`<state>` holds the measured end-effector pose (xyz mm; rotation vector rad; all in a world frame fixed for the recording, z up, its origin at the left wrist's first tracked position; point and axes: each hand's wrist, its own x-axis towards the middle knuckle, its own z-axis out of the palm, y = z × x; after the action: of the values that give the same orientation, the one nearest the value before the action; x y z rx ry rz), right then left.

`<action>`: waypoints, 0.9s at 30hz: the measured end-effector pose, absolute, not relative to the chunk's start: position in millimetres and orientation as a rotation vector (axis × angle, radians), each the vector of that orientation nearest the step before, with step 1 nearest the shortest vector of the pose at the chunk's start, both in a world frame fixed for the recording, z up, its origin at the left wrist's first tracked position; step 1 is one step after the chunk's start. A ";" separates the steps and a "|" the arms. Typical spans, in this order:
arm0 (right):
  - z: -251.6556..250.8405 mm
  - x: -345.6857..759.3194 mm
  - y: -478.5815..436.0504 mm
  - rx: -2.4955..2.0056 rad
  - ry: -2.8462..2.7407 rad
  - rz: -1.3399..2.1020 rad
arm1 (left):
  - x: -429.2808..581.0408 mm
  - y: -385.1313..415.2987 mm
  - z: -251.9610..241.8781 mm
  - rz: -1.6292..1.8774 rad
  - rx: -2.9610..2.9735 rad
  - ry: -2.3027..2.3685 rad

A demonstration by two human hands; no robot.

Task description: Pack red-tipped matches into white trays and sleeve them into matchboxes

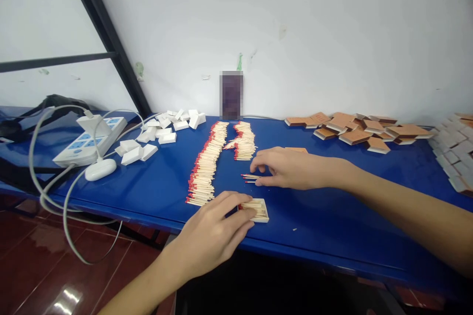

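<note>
My left hand grips a small white matchbox tray near the table's front edge, fingertips over the wooden matches in it. The tray's left end is hidden by my fingers. My right hand is low over the table behind the tray, thumb and curved index finger apart. A few loose red-tipped matches lie at its fingertips, their right ends partly covered. Left of it runs a long row of matches, with a shorter pile of matches beside that row.
White matchbox trays lie scattered at the back left, near a power strip and cables. Orange-brown matchbox sleeves are heaped at the back right. Stacked boxes stand at the far right. A blurred dark upright object leans by the wall.
</note>
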<state>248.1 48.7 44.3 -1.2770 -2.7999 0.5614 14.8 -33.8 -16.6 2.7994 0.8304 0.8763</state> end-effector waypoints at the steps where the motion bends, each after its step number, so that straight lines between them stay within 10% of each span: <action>1: 42.4 247.0 49.7 -1.274 -2.768 0.627 | 14.8 -33.8 -16.2 0.876 2.801 0.839; 10: 47.9 244.8 53.8 -1.332 -2.719 0.989 | 13.2 -33.7 -22.1 0.892 2.783 0.870; 27: 57.5 246.5 42.7 -1.381 -2.902 0.605 | 14.8 -34.4 -22.6 1.023 2.558 0.979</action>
<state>246.5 42.7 57.5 -1.3808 -2.9019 0.6048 14.8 -34.4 -22.6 2.5579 0.9792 1.0230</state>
